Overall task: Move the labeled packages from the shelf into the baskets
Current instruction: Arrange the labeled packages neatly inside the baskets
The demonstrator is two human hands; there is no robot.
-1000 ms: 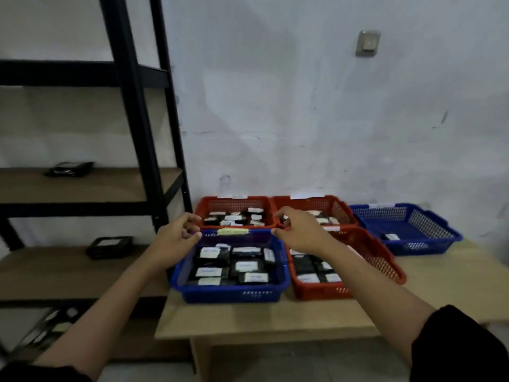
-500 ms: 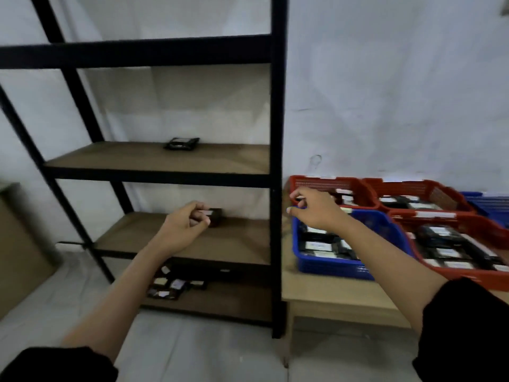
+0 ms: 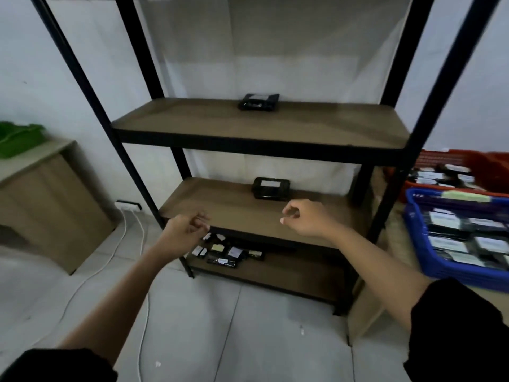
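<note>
Package [image 3: 271,188] (black, white label) lies flat on shelf [image 3: 237,208].

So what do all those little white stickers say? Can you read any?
None can be read.
Package, upper shelf: label blurred.
Package, middle shelf: white label, too blurred.
Packages, bottom shelf: labels too small.
Blue basket packages and its yellow-green tag: blurred.
Red basket packages: blurred.

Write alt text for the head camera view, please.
Both of a person's hands, left hand and right hand, reach empty toward a black shelf unit. One labeled package lies on the middle shelf, another package above; filled baskets stand right.
</note>
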